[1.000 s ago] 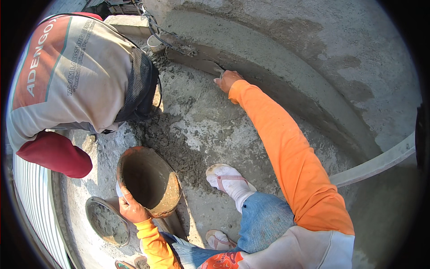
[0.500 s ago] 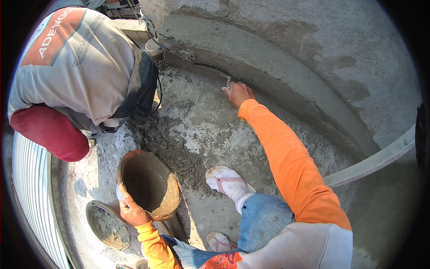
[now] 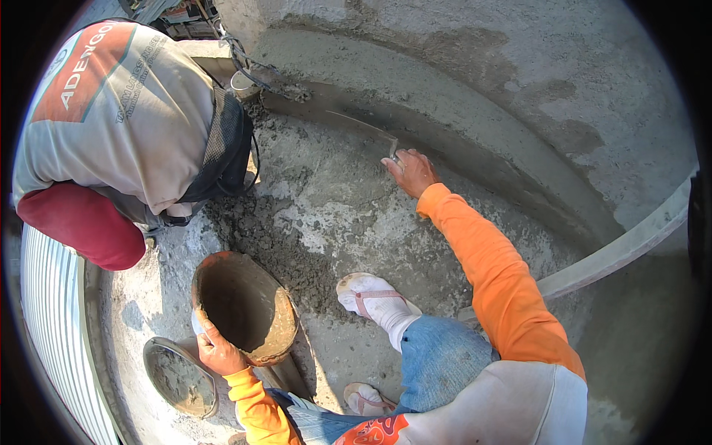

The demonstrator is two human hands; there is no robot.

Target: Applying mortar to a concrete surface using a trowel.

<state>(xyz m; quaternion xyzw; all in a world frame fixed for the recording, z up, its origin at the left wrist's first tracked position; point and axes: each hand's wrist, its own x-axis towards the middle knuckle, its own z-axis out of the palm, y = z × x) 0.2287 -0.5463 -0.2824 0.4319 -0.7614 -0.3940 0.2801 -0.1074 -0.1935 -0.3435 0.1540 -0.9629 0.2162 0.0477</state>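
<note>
My right hand (image 3: 410, 171), in an orange sleeve, grips the handle of a flat steel trowel (image 3: 360, 124) whose blade lies against the wet grey mortar band (image 3: 460, 104) at the foot of the curved concrete wall. My left hand (image 3: 215, 350) holds the rim of a mortar-caked orange bucket (image 3: 245, 305) that stands tilted on the concrete floor by my feet. A heap of loose wet mortar (image 3: 259, 237) lies on the floor between the bucket and the wall.
Another person (image 3: 126, 126) in a grey and orange shirt and red cap crouches at the left, close to the wall. A round pan (image 3: 178, 377) with mortar sits by the bucket. A corrugated metal sheet (image 3: 44, 326) edges the left. A grey strip (image 3: 623, 248) crosses at right.
My right hand has slid the trowel to the right and nearer along the mortar band. The other person has leaned a little further left. My left hand stays on the bucket.
</note>
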